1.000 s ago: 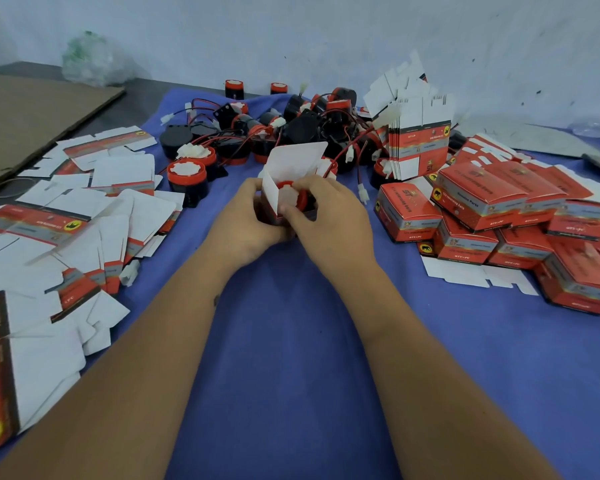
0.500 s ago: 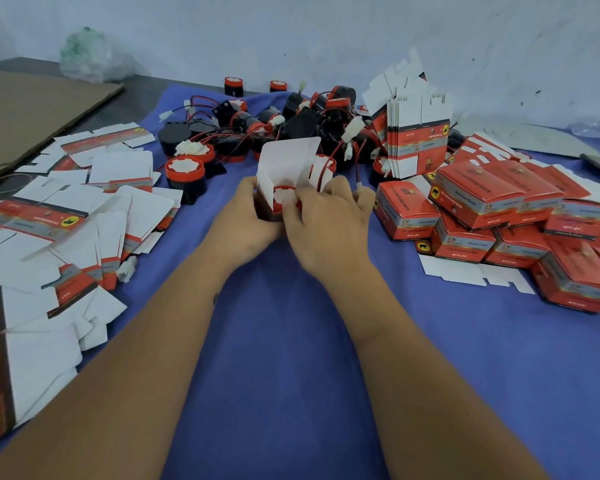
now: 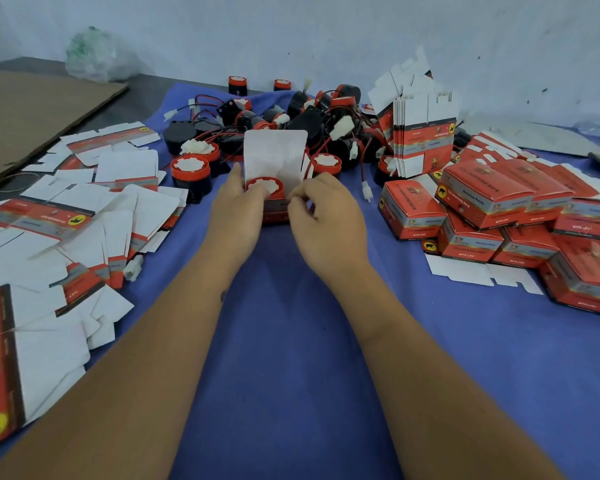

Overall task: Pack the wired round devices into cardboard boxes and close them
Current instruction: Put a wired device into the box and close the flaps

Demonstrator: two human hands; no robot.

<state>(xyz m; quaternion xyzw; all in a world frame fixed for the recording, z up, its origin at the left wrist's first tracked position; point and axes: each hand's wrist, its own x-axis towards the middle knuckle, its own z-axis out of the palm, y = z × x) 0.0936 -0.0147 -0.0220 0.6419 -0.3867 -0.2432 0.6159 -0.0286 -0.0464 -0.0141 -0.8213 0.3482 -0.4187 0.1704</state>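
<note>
Holding a small red cardboard box [image 3: 274, 211] between them, the two hands meet at the middle of the table [image 3: 291, 341], which is covered with a blue cloth. The left hand [image 3: 234, 209] lies against the box's left side, its fingers fairly straight and reaching up along the edge, thumb toward the opening. The right hand [image 3: 329, 216] has its fingers curled, pinching at the box's right front edge near the rim. The box's white lid flap [image 3: 276, 155] stands upright, just beyond the fingers. Inside the open box sits a round device [image 3: 265, 187] with a red rim and a white centre, its top showing between the two hands; whether its wire is fully tucked in cannot be told.

Just beyond the hands lies a heap of loose devices [image 3: 312, 123], black and red, tangled in red wires with white plugs. One more device [image 3: 190, 171] stands upright beyond and left of the left hand. To the left of the left hand, flat unfolded box blanks [image 3: 84, 209] are scattered, white with red printed bands. Beyond and right of the right hand a stack of flat blanks [image 3: 425, 136] stands on edge, and to the right of that hand closed red boxes [image 3: 499, 209] are piled up. Far to the left lies a brown cardboard sheet [image 3: 32, 112], with a crumpled plastic bag [image 3: 94, 55] behind it by the wall.
</note>
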